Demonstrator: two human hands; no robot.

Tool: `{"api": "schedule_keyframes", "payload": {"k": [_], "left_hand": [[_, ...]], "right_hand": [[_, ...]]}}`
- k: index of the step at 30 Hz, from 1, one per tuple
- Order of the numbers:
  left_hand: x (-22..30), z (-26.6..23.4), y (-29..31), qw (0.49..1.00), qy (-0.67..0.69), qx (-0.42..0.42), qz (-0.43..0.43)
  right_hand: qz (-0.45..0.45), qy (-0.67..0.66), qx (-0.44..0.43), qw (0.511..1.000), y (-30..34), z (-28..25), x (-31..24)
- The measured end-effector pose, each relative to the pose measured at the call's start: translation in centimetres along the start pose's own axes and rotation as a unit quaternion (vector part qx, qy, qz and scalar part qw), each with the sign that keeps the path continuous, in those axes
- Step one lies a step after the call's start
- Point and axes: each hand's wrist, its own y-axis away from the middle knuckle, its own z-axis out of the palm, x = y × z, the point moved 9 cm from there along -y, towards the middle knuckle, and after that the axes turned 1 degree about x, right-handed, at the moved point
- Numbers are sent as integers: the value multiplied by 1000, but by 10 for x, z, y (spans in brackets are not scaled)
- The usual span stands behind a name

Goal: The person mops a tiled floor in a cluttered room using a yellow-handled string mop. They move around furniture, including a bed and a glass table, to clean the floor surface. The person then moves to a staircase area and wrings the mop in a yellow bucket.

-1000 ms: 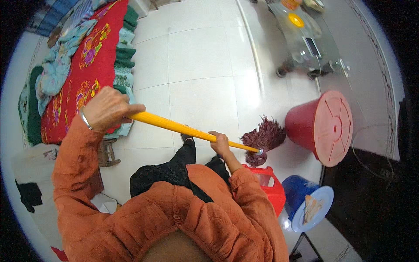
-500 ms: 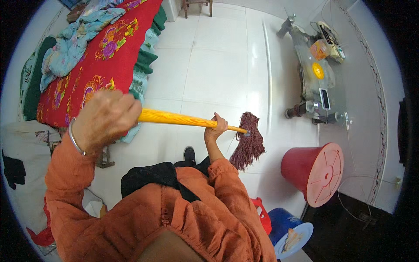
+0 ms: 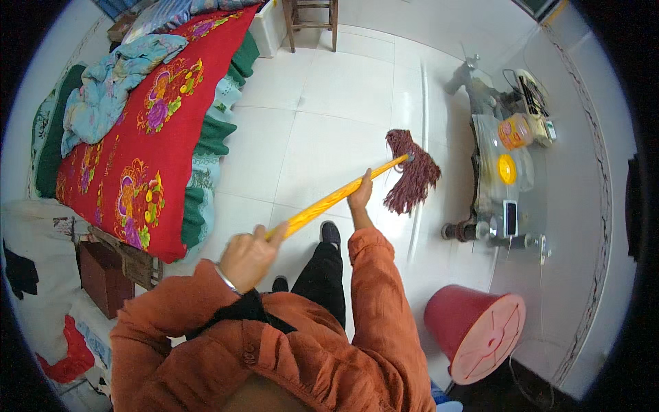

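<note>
A string mop with a yellow wooden handle and dark reddish-brown strands lies with its head on the white tiled floor. My left hand is wrapped round the upper end of the handle, close to my body, with a bracelet at the wrist. Farther down the shaft, near the mop head, my right hand grips it too. The handle slants from lower left up to the right. Both my arms wear orange sleeves.
On the left stands a bed with a red flowered cover. A glass table along the right wall carries a phone and a yellow lid. An upturned red bucket is at lower right; a wooden stool stands at the far end.
The mop head has shifted forward and to the right across the floor. My left hand has come down and right, toward my body; the handle now slants more. My right hand has moved forward.
</note>
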Motion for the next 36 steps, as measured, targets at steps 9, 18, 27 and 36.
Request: {"api": "schedule_keyframes", "payload": {"k": [9, 18, 27, 36], "left_hand": [[3, 24, -179, 997, 52, 38, -46], [-72, 54, -182, 987, 53, -6, -151], [-98, 39, -27, 967, 106, -77, -221], [-147, -70, 195, 931, 144, -137, -306]], "right_hand": [[194, -134, -176, 956, -198, 108, 173], [116, -138, -193, 964, -213, 227, 62], [-305, 221, -341, 862, -56, 251, -133], [-409, 150, -359, 826, 166, 165, -295]]}}
